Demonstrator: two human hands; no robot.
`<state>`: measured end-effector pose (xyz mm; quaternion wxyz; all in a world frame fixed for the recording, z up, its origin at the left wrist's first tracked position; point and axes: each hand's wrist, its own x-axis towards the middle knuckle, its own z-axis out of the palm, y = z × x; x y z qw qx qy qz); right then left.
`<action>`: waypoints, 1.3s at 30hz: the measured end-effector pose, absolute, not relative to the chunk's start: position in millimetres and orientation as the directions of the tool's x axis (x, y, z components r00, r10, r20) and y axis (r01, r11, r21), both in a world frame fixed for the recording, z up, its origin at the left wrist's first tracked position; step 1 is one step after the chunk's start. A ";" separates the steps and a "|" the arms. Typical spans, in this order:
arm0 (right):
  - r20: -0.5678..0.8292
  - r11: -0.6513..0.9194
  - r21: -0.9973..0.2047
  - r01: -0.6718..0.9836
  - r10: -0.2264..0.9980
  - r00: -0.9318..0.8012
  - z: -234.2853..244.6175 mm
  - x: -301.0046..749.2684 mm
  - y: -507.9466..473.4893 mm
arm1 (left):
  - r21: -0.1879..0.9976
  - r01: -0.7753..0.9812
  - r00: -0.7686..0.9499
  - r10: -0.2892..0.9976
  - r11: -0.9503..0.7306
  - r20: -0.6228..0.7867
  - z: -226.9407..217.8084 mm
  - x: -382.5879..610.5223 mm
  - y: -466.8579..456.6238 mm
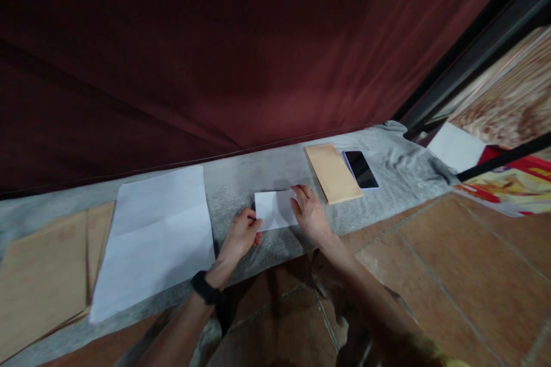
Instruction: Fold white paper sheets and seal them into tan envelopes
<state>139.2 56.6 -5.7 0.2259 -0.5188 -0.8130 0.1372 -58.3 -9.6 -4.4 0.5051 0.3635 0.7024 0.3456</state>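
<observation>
A small white rectangle of folded paper lies between my two hands, just above the grey cloth surface. My left hand pinches its left end, thumb on top and fingers underneath. At the right end, my right hand grips the paper with thumb and fingers curled over it. To the left lie large white sheets with a crease across the middle. Close to the right hand is a tan envelope, lying flat.
A dark phone lies right of the envelope. Large brown paper envelopes overlap at far left. The narrow ledge covered in grey cloth runs along a dark red curtain. Below is a tiled floor; a colourful printed box sits at right.
</observation>
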 end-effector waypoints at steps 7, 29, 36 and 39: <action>0.213 0.582 -0.415 0.699 0.809 -0.548 -32.8 109.4 35.3 | 0.817 0.267 -0.234 0.857 0.510 -0.459 -3.9 -57.6 -12.2; 0.201 0.630 -0.277 0.725 0.776 -0.598 -38.3 124.1 39.1 | 0.239 0.964 0.075 0.980 -0.119 0.183 -40.3 -22.2 -3.3; 0.227 0.585 -0.263 0.767 0.810 -0.540 -41.5 135.4 39.9 | 0.234 0.971 0.003 0.982 -0.048 0.190 -43.4 -23.9 -5.4; 0.227 0.577 -0.254 0.776 0.815 -0.533 -40.9 140.1 41.0 | 0.232 0.972 -0.021 0.982 -0.023 0.188 -42.1 -25.5 -7.3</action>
